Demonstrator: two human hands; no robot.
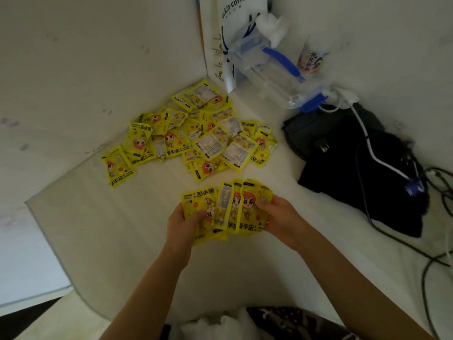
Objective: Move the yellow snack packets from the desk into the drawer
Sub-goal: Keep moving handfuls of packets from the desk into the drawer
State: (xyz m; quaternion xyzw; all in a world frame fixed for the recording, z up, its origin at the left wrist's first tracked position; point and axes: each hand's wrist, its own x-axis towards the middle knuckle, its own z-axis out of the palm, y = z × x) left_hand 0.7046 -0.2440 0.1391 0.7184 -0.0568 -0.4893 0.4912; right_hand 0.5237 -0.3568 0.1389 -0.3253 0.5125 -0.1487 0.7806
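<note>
Progress check, going left to right: honestly not far along yet. On the left there's a lone yellow packet [118, 166] lying flat on the desk [127, 241], a bit apart from the rest. Just right of it is the main pile of packets [203, 133], a loose heap with some face up and some showing the white label side, all sitting on the desk near the back corner. None of that has been moved as far as I can tell.

Closer to the camera, the left hand [182, 223] is closed on the left edge of a fanned bunch of packets [228, 209], thumb on top, and the right hand [278, 217] is pinching the right edge of the same bunch. So both hands are gripping one fan together, held just above the desk (looks like squaring them up into a stack, but that's my guess).

Right side is all unrelated clutter: a white coffee bag [228, 28], a clear lidded box with blue clips [274, 74], a cup [310, 61], and a black bundle of fabric [355, 168] with cables over it.

No drawer is in view, so I can't say if any packets are in it already. There may be a drawer edge at lower left, but it's too dim to call. Bulk of the job is still ahead: this handful, then the pile and the stray.
</note>
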